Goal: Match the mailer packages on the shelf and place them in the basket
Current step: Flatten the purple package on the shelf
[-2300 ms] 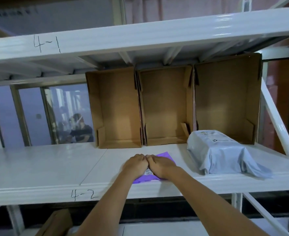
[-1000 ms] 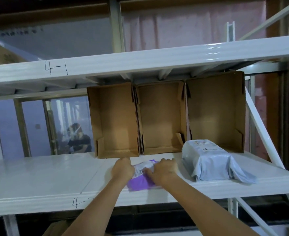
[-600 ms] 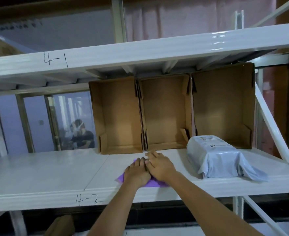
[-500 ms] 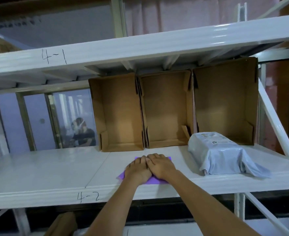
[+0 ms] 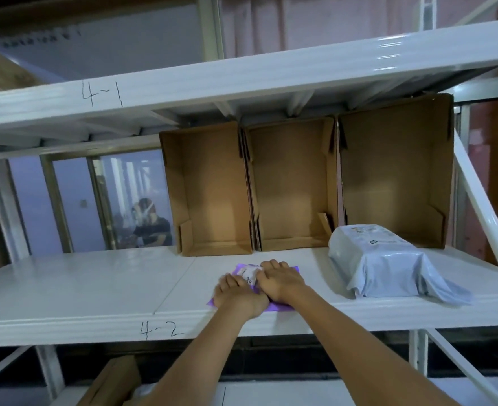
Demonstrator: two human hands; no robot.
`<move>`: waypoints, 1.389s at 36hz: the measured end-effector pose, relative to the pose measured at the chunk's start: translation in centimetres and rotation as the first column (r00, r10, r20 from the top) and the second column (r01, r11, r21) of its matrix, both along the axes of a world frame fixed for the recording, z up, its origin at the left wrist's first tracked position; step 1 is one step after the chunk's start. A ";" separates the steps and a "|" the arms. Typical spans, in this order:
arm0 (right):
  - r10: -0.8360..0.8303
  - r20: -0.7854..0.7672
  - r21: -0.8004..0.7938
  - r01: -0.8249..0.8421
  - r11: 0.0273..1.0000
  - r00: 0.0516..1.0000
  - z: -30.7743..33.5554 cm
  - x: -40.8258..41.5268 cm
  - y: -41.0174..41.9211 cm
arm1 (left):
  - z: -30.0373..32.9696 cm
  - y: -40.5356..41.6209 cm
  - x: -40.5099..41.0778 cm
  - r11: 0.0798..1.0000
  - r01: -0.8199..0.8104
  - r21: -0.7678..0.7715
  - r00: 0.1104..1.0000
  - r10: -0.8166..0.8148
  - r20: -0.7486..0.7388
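A small flat purple mailer [image 5: 271, 307] with a white label lies near the front edge of the white shelf marked 4-2 [image 5: 95, 288]. My left hand [image 5: 237, 295] and my right hand [image 5: 281, 281] lie side by side on top of it, fingers extended and pressing it onto the shelf. The hands hide most of the mailer; only its corners and part of the label show. A bulky grey mailer [image 5: 379, 259] sits on the same shelf to the right, about a hand's width from my right hand. No basket is in view.
Three open cardboard boxes [image 5: 215, 194] [image 5: 291, 189] [image 5: 394, 177] stand on end at the back of the shelf. The shelf marked 4-1 [image 5: 241, 80] hangs low overhead. A diagonal white brace [image 5: 482, 206] runs at the right. Cardboard [image 5: 112, 382] lies on the level below.
Earlier both hands lifted and turned the purple mailer, then laid it flat. Since half a second ago my left hand has slid back a little, uncovering part of the white label.
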State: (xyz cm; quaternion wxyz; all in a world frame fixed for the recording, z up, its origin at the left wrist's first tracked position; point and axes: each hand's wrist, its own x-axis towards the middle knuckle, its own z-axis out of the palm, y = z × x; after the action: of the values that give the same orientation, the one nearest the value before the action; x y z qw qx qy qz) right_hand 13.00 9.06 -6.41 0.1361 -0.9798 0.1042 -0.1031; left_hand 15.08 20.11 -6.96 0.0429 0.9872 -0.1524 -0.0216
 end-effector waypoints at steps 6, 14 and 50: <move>-0.029 -0.050 -0.022 0.028 0.999 0.998 1.0 -0.4 0.7 | 0.7 0.1 -1.3 1.000 -0.013 -0.001 0.998 0.013 -0.060; -0.065 0.019 -0.337 0.068 0.939 0.998 2.5 -3.2 1.8 | 3.5 0.9 1.6 0.998 -0.055 0.015 0.986 0.057 -0.157; 0.118 -0.093 -0.180 -0.134 0.974 0.989 1.7 -1.6 0.6 | 0.7 4.6 4.1 0.933 0.321 0.161 0.942 -0.332 0.048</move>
State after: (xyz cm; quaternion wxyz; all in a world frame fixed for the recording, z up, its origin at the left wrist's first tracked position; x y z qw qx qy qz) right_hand 11.37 9.67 -4.73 0.0459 -0.9962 0.0371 -0.0635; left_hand 19.13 24.68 -6.31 -0.0416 0.9486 -0.3136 -0.0031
